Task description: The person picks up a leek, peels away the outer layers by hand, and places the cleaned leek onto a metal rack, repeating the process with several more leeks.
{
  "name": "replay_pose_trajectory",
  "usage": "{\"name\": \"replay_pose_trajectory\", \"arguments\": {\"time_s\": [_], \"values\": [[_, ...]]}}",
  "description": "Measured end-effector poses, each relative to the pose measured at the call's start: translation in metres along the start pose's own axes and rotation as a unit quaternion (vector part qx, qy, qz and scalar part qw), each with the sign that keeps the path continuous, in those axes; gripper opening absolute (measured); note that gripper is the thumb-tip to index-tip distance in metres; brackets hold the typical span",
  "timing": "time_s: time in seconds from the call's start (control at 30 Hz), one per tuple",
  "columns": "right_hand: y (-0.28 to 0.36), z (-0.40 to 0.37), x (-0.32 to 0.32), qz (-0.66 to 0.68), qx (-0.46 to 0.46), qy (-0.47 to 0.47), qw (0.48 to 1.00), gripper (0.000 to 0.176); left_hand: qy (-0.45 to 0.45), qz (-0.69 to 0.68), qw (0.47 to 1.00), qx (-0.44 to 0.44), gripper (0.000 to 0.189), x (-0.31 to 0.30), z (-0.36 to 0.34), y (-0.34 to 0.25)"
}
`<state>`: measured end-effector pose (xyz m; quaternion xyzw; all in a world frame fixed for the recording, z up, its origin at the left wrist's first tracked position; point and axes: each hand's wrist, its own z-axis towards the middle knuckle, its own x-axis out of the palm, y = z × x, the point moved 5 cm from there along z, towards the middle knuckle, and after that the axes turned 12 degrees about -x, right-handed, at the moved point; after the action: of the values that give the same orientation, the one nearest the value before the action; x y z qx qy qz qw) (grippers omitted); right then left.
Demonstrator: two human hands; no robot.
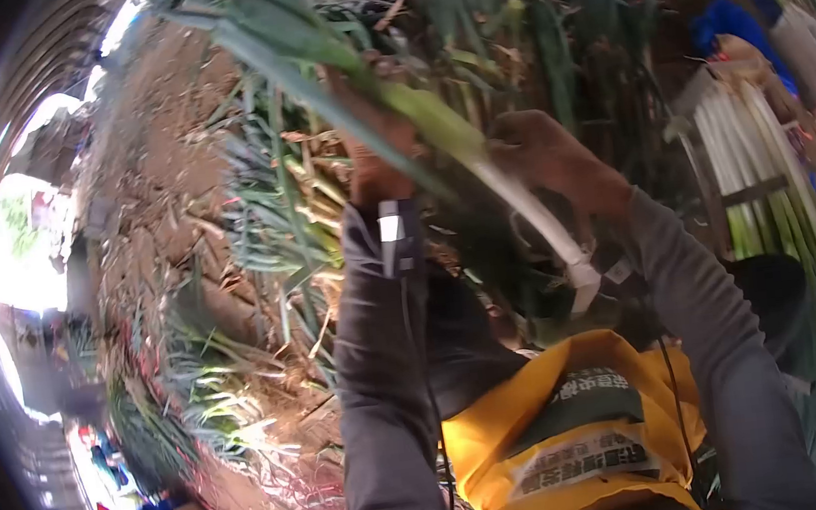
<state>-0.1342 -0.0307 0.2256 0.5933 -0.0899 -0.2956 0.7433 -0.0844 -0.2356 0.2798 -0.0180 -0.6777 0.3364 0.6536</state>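
Gripping one leek [446, 132] with both hands: the left hand [379, 162] is closing its fingers around the green shank, and the right hand [559, 162] is clasping the white stem. The leek's long axis is running from 10 to 4 o'clock, root end nearer the right hand, above the yellow apron [547, 410]. Trimmed leeks [749, 156] are lying stacked at 3 o'clock.

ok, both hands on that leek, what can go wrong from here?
1. The leek is long; left hand and right hand grip it close together mid-stalk, so the leafy top may bend or snap.
2. Its white end points at the yellow apron and could smear it.
3. The leaves might snag in the leek pile behind.
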Motion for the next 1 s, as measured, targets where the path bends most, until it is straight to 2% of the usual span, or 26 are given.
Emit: {"name": "replay_pose_trajectory", "arguments": {"time_s": [0.03,0.1,0.17,0.23,0.3,0.37,0.4,0.43,0.5,0.53,0.57,0.63,0.67,0.7,0.73,0.77,0.8,0.83,0.87,0.9,0.93,0.97,1.0], "values": [[0.018,-0.008,0.0,0.017,0.026,-0.028,0.999,0.031,0.003,0.018,1.0,0.014,0.037,-0.002,0.005,-0.002],[0.016,-0.003,-0.004,-0.092,-0.036,-0.072,0.993,0.028,0.027,-0.009,1.0,0.003,0.038,-0.001,0.008,0.004],[0.015,0.001,-0.006,-0.084,-0.041,-0.092,0.991,0.029,0.018,0.003,1.0,-0.004,0.04,0.002,0.008,0.01],[0.015,-0.001,-0.012,-0.075,-0.039,-0.112,0.99,0.03,0.049,-0.015,0.998,-0.02,0.043,0.009,0.008,0.02],[0.012,-0.004,-0.014,0.033,0.029,-0.022,0.999,0.031,0.042,-0.013,0.998,-0.048,0.05,0.02,0.007,0.024],[0.001,-0.02,-0.016,0.025,0.085,0.006,0.996,0.032,0.064,-0.012,0.995,-0.071,0.052,0.025,0.006,0.026],[-0.006,-0.023,-0.012,-0.071,0.105,0.06,0.99,0.031,0.118,-0.019,0.99,-0.079,0.052,0.024,0.008,0.025],[-0.016,-0.026,-0.009,-0.166,0.121,0.114,0.972,0.03,0.117,-0.021,0.99,-0.081,0.052,0.023,0.01,0.023],[-0.046,-0.051,0.002,-0.325,0.097,0.165,0.926,0.025,0.174,0.009,0.98,-0.091,0.051,0.028,0.012,0.013],[-0.057,-0.07,0.008,-0.387,0.1,0.195,0.896,0.024,0.235,0.016,0.967,-0.098,0.047,0.031,0.013,0.004],[-0.066,-0.093,0.013,-0.406,0.153,0.229,0.871,0.018,0.236,0.015,0.967,-0.097,0.047,0.029,0.011,-0.007],[-0.101,-0.163,0.024,-0.509,0.063,0.259,0.818,0.012,0.222,0.02,0.971,-0.093,0.043,0.031,0.007,-0.04],[-0.124,-0.207,0.027,-0.507,0.108,0.296,0.802,0.012,0.219,0.005,0.973,-0.068,0.041,0.029,0.005,-0.06],[-0.15,-0.258,0.024,-0.494,0.112,0.354,0.786,0.014,0.216,-0.01,0.975,-0.043,0.039,0.021,0.002,-0.08],[-0.218,-0.327,0.026,-0.482,0.132,0.288,0.817,0.017,0.237,0.013,0.971,-0.021,0.039,0.014,0.0,-0.104],[-0.207,-0.291,0.012,-0.492,0.117,0.285,0.814,0.017,0.249,0.035,0.968,0.003,0.039,0.005,-0.004,-0.122],[-0.169,-0.265,0.006,-0.465,0.151,0.282,0.825,0.019,0.244,0.038,0.969,0.008,0.039,0.0,-0.016,-0.125],[-0.124,-0.24,0.006,-0.433,0.193,0.276,0.836,0.022,0.165,0.067,0.982,0.063,0.031,-0.009,-0.026,-0.129],[-0.081,-0.197,-0.004,-0.402,0.148,0.18,0.886,0.022,0.094,0.095,0.983,0.127,0.025,-0.013,-0.03,-0.136],[-0.043,-0.154,-0.014,-0.364,0.097,0.085,0.922,0.023,0.095,0.096,0.982,0.136,0.025,-0.016,-0.032,-0.14],[-0.01,-0.12,-0.015,-0.304,-0.013,0.042,0.952,0.024,0.096,0.053,0.985,0.133,0.022,-0.027,-0.033,-0.143],[0.014,-0.095,-0.016,-0.234,-0.117,-0.002,0.965,0.026,0.095,0.01,0.987,0.128,0.02,-0.045,-0.033,-0.143],[0.021,-0.076,-0.012,-0.192,-0.155,0.0,0.969,0.029,0.179,-0.048,0.981,0.048,0.036,-0.077,-0.024,-0.158]]}}
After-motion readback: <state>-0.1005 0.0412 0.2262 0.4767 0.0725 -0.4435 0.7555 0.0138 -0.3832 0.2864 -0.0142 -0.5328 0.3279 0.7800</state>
